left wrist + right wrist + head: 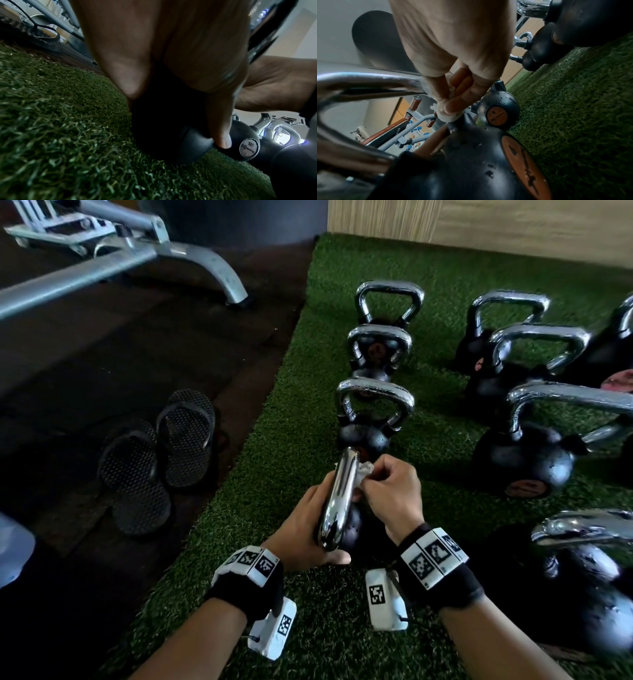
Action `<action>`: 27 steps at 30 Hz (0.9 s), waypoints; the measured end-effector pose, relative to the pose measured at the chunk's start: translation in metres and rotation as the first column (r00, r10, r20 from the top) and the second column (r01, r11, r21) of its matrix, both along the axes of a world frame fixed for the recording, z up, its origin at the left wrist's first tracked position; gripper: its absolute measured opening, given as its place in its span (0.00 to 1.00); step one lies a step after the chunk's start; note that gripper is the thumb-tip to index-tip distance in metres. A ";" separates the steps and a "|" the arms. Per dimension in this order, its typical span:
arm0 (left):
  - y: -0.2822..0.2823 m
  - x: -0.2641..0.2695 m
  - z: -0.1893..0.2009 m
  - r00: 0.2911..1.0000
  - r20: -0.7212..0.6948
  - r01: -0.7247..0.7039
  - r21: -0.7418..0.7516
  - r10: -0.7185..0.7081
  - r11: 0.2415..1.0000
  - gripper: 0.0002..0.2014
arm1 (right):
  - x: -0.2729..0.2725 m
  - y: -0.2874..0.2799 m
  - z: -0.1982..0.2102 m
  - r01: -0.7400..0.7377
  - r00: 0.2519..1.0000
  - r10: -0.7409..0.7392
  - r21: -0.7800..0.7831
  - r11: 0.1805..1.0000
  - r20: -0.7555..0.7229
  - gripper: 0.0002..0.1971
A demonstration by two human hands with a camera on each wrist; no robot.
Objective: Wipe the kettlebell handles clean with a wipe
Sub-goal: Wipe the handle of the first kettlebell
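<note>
Low in the centre of the head view, the left hand (305, 529) wraps its grip around the nearest kettlebell (346, 534), holding it tilted on the green turf (294, 440). Just right of it, the right hand (390, 491) pinches a crumpled white wipe (363, 472) against the chrome handle (337, 494) near its far leg, so the wiping of this handle looks under way. The next move likely calls for sliding the wipe along the bar, then on to the next kettlebell (371, 419) just above. More kettlebells stand toward the upper right; sandals (161, 457) lie at left.
</note>
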State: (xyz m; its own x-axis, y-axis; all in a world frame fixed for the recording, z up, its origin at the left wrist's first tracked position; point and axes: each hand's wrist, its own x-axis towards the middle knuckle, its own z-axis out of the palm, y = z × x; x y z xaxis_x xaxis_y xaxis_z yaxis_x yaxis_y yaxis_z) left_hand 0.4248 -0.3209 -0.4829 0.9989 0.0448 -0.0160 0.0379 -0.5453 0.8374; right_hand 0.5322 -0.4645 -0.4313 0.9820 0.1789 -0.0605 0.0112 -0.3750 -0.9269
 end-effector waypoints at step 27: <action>0.034 -0.039 0.081 0.978 0.183 -0.158 0.309 0.105 0.938 0.24 | -0.016 -0.041 0.080 -0.328 0.754 0.620 -0.693 0.642 0.218 0.14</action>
State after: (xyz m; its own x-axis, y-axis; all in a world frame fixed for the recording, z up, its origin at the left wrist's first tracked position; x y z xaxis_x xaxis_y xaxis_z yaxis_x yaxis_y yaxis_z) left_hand 0.3857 -0.2867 -0.4019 0.9715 0.1521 0.1817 0.0068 -0.7843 0.6204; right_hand 0.5159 -0.5054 -0.3512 0.7163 0.6961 0.0485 0.6590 -0.6520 -0.3750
